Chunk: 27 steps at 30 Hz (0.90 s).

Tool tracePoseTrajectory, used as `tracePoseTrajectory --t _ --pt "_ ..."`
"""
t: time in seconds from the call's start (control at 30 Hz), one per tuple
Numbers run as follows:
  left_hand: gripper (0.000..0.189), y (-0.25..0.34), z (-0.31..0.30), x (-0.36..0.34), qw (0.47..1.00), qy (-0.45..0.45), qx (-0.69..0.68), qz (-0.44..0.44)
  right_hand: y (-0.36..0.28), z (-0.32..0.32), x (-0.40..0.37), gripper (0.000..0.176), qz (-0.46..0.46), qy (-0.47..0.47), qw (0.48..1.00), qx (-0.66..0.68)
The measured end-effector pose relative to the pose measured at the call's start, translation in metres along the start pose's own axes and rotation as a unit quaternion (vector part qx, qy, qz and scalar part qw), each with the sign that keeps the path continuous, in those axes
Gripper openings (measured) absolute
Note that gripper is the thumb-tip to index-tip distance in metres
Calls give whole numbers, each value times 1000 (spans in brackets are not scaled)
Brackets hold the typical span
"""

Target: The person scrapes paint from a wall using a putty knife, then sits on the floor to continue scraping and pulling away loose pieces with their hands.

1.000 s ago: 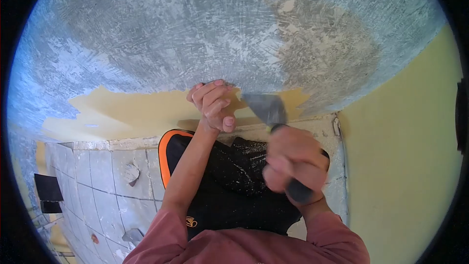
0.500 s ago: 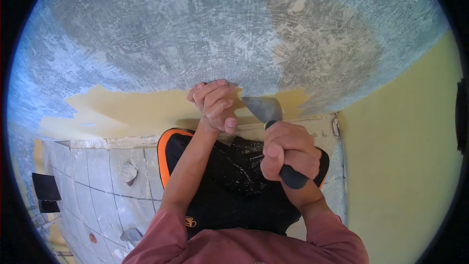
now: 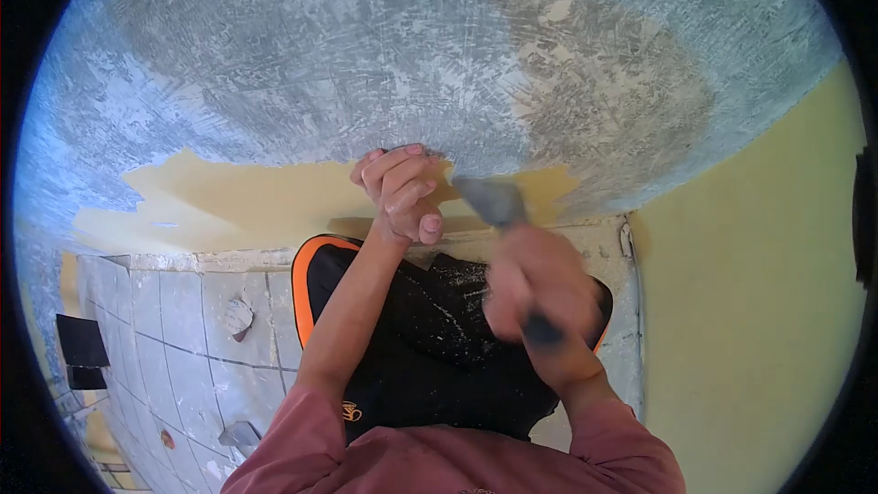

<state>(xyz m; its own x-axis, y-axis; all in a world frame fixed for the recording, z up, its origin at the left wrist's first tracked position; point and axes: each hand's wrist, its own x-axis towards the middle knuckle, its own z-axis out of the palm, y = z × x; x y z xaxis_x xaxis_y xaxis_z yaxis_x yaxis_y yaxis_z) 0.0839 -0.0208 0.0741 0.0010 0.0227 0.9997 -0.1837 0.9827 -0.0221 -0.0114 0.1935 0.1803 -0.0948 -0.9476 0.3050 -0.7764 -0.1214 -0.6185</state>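
Note:
My right hand point(image 3: 544, 284) is wrapped round the dark handle of a scraper point(image 3: 494, 201), both blurred by motion. The scraper's metal blade points up and left, its tip near the lower edge of the mottled grey-blue coating point(image 3: 412, 73) on the wall. Left of the blade, my left hand point(image 3: 401, 185) is near that same edge with its fingers curled. Whether anything is between those fingers is hidden. Below the coating shows a bare yellowish strip point(image 3: 265, 201) of wall.
A greenish-yellow wall point(image 3: 750, 274) stands at right. Grey floor tiles point(image 3: 183, 338) at left bear a pale flake point(image 3: 238, 318), another flake point(image 3: 240, 437) and a black flat object point(image 3: 82, 341). My black-clad legs point(image 3: 448, 357) carry crumbs.
My right hand and the scraper are now blurred, with the handle end slightly higher and further left. My left hand is almost unchanged.

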Motion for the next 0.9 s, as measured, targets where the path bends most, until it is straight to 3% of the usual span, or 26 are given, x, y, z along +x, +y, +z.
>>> tracePoseTrajectory --t 0.07,0.13,0.17,0.2,0.23,0.27,0.33,0.37,0.4,0.47,0.5,0.6,0.67,0.73,0.77,0.8,0.87,0.9 --pt "26 -3 0 1 1000 3 -7 -1 8 11 15 24 -123 138 974 130" --pt "25 -3 0 2 1000 4 -4 3 26 20 6 26 -149 78 964 206" --pt "25 -2 2 2 1000 12 -3 5 16 31 13 23 -273 215 883 317" --pt "25 -1 2 2 1000 14 -4 3 11 36 16 20 -382 340 755 409" --pt "25 -1 1 2 1000 10 -2 1 17 10 10 12 -240 177 943 145" --pt "24 -1 1 3 1000 6 -1 2 15 15 15 12 -240 178 943 144" --pt "24 -3 3 3 1000 7 -1 7 9 32 37 9 -299 271 874 270" --pt "24 -3 1 2 1000 6 0 4 19 18 29 6 -281 186 882 329" --pt "24 -3 0 1 1000 6 1 4 13 22 29 6 -280 185 882 330" --pt "25 -2 1 1 1000 6 -3 3 -1 31 26 4 -386 401 725 406" --pt "25 -2 1 0 1000 7 -2 1 23 20 3 8 -286 234 894 253" --pt "25 -4 2 2 1000 12 -2 6 5 29 36 5 -266 288 864 317" --pt "24 -1 -4 5 999 -31 18 11 -1 25 31 6 -236 289 862 343" --pt "25 -3 0 3 1000 -10 12 8 -9 33 28 12 -332 429 714 443" --pt "26 -2 0 1 1000 6 3 1 1 40 37 16 -351 417 753 369" --pt "26 -1 0 0 1000 5 2 0 6 40 44 16 -350 417 754 368" --pt "26 -3 -1 1 1000 -2 6 4 9 40 55 16 -268 339 879 200" --pt "26 -4 -2 1 1000 -4 6 7 9 27 52 16 -282 318 883 198"
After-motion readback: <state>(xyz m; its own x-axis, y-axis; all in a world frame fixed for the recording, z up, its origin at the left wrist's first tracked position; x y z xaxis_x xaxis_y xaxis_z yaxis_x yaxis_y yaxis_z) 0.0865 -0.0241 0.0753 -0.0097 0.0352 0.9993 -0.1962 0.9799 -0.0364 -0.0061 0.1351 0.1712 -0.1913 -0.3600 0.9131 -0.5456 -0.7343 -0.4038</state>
